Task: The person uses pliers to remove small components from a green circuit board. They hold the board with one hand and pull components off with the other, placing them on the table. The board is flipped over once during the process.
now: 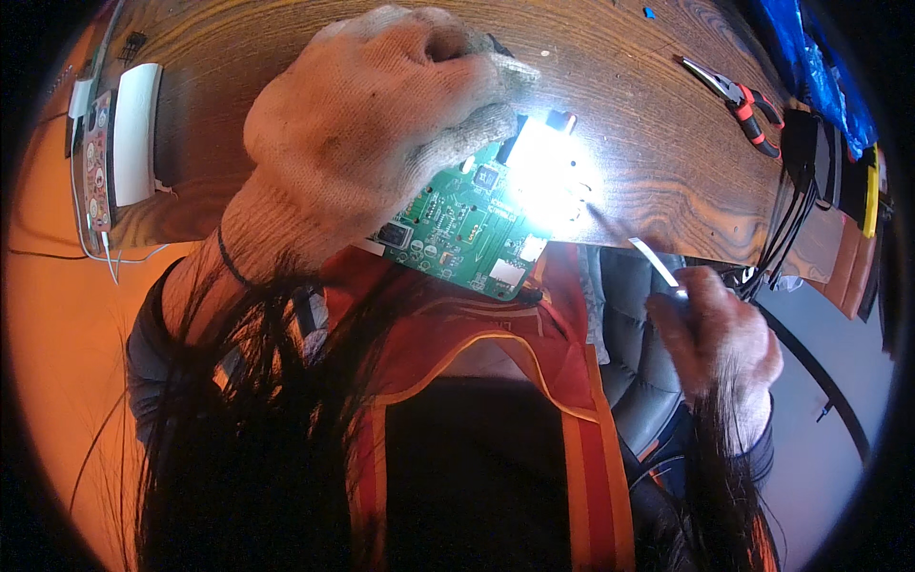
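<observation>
Here, the circuit board [457, 229] juts beneath the left grip [372, 110].

I see room for the right hand [715, 334] over the wooden table [648, 105], between circuit board [456, 234] and needle-nose pliers [736, 95] far right; the gloved left hand [367, 124] blocks the board's far left, black cables [796, 214] the table's right edge.

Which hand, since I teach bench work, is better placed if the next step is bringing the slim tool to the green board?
The right, probably. The right hand holds the slim tool, its tip toward the green board; the left hand is occupied gripping that board.
</observation>
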Tool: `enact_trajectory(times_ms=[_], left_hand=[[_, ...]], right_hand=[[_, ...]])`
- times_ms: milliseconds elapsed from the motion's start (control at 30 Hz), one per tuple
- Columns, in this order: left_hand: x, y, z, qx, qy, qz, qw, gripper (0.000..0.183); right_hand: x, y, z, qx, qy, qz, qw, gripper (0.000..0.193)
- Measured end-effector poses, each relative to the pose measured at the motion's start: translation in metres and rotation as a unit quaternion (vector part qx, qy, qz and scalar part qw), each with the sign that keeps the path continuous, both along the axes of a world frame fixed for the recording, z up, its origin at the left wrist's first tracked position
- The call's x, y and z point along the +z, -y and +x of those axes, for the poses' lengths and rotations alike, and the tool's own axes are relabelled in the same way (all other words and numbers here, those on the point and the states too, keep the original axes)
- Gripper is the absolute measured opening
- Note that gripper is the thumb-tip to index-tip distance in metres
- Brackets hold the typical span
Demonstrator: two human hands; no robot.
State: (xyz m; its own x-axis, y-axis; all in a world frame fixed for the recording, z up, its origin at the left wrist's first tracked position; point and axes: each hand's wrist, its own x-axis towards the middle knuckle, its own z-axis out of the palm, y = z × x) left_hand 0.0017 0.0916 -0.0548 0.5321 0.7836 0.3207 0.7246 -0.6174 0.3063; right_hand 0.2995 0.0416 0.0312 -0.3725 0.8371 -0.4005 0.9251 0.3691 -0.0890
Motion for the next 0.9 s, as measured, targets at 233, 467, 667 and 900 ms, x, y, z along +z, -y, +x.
enact_trajectory(times_ms=[233,467,667,900], left_hand=[[-0.007,-0.002,-0.003,-0.030,0.053,0.030,0.998,0.034],[-0.017,-0.012,0.019,-0.050,0.320,0.157,0.933,0.030],[-0.011,-0.007,0.015,-0.043,0.282,0.199,0.938,0.027],[-0.032,-0.020,0.021,-0.095,0.426,0.221,0.872,0.023]], right_hand=[[0.020,-0.004,0.000,-0.090,-0.198,-0.101,0.971,0.040],[0.025,-0.015,-0.004,-0.131,-0.290,-0.201,0.926,0.042],[0.044,-0.032,-0.027,-0.174,-0.170,-0.199,0.949,0.038],[0.024,-0.109,-0.015,-0.234,-0.197,-0.531,0.790,0.053]])
